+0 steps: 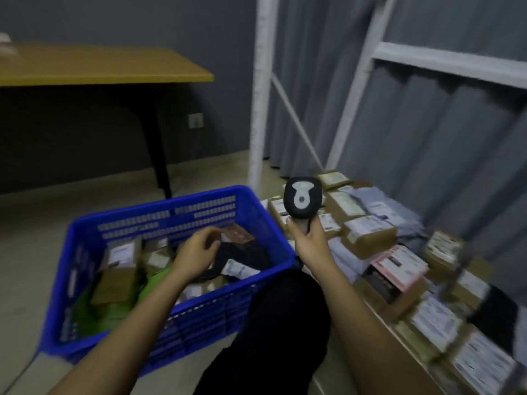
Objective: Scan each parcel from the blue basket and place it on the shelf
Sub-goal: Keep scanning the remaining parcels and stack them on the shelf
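Note:
The blue basket (pixel 265 223) stands on the floor at lower left, filled with several brown, black and green parcels. My left hand (pixel 198 252) reaches into it, fingers curled over a black parcel (pixel 245 256) beside a brown box (pixel 238 233); whether it grips anything is unclear. My right hand (pixel 309 242) holds a black barcode scanner (pixel 302 199) upright, to the right of the basket. The low shelf board (pixel 399 337) on the right carries several labelled parcels (pixel 369 233).
The white shelf uprights (pixel 261 95) and a crossbar (pixel 447 62) rise behind the parcels, with a grey curtain at the back. A yellow-topped table (pixel 99 65) stands at upper left. My dark-clad knee (pixel 282 323) sits between basket and shelf.

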Action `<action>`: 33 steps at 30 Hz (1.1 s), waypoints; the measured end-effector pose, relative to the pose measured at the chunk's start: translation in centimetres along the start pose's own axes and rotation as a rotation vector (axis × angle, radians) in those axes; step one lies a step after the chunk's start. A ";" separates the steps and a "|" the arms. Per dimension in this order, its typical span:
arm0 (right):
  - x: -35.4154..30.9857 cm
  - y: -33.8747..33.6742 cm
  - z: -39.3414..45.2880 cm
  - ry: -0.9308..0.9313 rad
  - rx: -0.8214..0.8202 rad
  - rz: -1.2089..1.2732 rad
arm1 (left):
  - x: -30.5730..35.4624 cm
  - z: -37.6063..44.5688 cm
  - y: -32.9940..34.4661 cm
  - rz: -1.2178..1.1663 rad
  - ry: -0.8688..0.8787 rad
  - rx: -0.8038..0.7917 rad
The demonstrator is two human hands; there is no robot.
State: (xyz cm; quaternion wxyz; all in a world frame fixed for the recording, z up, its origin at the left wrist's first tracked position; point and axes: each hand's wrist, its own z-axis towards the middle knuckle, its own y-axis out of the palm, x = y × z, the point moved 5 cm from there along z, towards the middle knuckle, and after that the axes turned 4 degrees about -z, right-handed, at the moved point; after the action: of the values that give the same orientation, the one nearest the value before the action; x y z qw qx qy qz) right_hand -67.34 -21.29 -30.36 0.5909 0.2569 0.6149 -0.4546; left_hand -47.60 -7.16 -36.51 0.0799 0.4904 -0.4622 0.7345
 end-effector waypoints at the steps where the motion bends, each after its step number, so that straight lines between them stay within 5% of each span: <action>1: -0.1 2.5 0.4 -0.001 -0.057 -0.039 | -3.1 -0.5 -0.6 0.039 -0.071 -0.021; 6: 3.0 12.6 -0.9 0.117 -0.413 -0.148 | -15.7 -5.2 -0.1 0.166 -0.331 -0.247; 14: 8.7 15.8 -5.1 0.266 -0.576 -0.318 | -17.9 -6.4 2.2 0.376 -0.254 -0.409; 24: 11.4 16.1 -5.0 0.477 -0.493 -0.286 | -17.0 -8.6 2.6 0.407 -0.217 -0.504; 27: 11.4 16.9 -5.0 0.492 -0.508 -0.278 | -16.9 -9.3 2.8 0.208 -0.340 -0.570; 33: 11.8 17.9 -5.3 0.491 -0.550 -0.266 | -22.3 -7.8 3.1 0.253 -0.489 -0.357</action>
State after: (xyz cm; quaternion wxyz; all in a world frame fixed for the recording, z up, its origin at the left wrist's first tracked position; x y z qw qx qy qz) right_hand -56.68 -11.19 -46.86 0.4089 0.1079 0.8648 -0.2706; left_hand -43.09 4.52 -56.77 -0.0407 0.5692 -0.6465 0.5064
